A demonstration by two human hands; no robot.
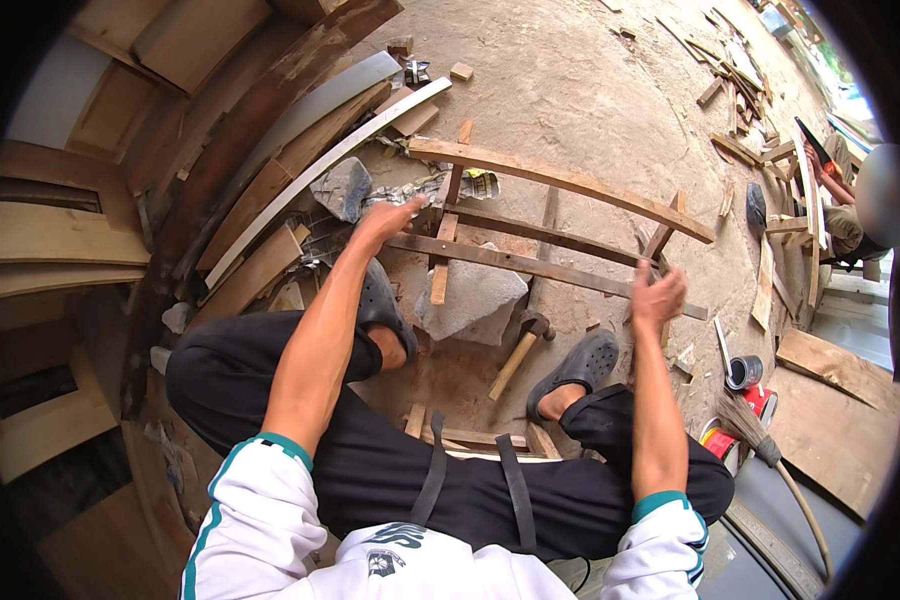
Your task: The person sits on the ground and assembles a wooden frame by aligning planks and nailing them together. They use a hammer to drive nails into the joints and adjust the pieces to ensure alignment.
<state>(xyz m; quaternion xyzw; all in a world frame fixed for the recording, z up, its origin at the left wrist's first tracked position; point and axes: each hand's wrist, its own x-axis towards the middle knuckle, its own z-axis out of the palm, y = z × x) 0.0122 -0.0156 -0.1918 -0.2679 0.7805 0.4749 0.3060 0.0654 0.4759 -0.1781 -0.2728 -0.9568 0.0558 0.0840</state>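
A frame of wooden slats lies in front of me, its long rails joined by short crosspieces. It rests partly over a grey stone block. At its left end my left hand hovers beside the lower rail, fingers loosely stretched; I see nothing held in it. My right hand is closed around the right part of the frame, near the lower rail and the end crosspiece. The fingers' undersides are hidden. Between my feet, a hammer with a wooden handle leans head up toward the block.
Long boards and a rough stone lie at the left. To the right are a brush, a dark open can and red cans. A person works at far right with a saw. Wood scraps litter the ground behind.
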